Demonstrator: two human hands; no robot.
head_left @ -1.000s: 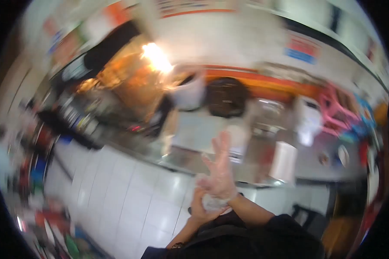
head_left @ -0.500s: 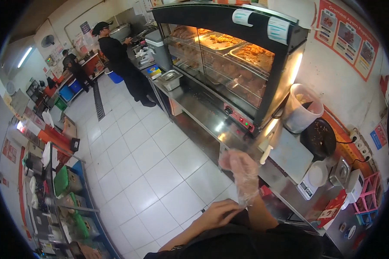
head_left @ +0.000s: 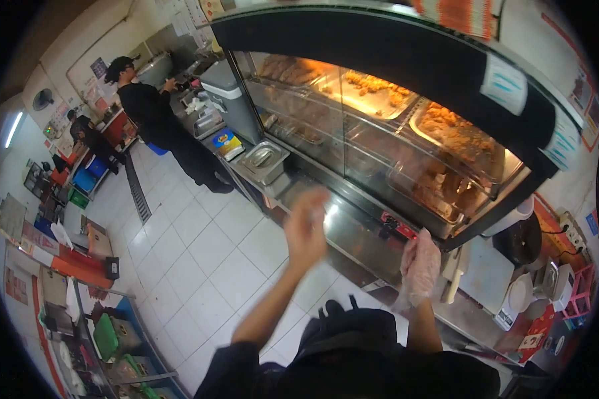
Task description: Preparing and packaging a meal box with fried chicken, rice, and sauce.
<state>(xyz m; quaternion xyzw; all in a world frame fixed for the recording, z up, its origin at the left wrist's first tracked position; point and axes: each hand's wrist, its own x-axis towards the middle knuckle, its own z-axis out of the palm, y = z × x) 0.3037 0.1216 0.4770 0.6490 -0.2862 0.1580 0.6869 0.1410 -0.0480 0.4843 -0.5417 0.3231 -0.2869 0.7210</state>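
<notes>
My left hand [head_left: 306, 231], bare and smeared by motion, is raised in front of the steel counter with its fingers stretched upward. Nothing shows in it. A clear plastic glove [head_left: 424, 279] covers my right hand [head_left: 420, 263], which is held up by the lower right corner of the heated display case [head_left: 273, 28]. Its fingers are loosely bent, and I see nothing in them. Behind the case's glass, trays of fried pieces [head_left: 454, 132] stand on the upper shelf, with larger fried pieces [head_left: 439, 196] below.
A lidded steel pan [head_left: 265, 161] stands on the counter [head_left: 359, 249] left of the case. To the right are a knife [head_left: 454, 284], a cutting board [head_left: 482, 272] and a dark pan [head_left: 518, 241]. One co-worker [head_left: 153, 113] stands farther along the counter, another [head_left: 90, 136] beyond.
My left hand has left the right glove's wrist and risen up and leftward. The gloved right hand has shifted right. My view has moved closer to the display case.
</notes>
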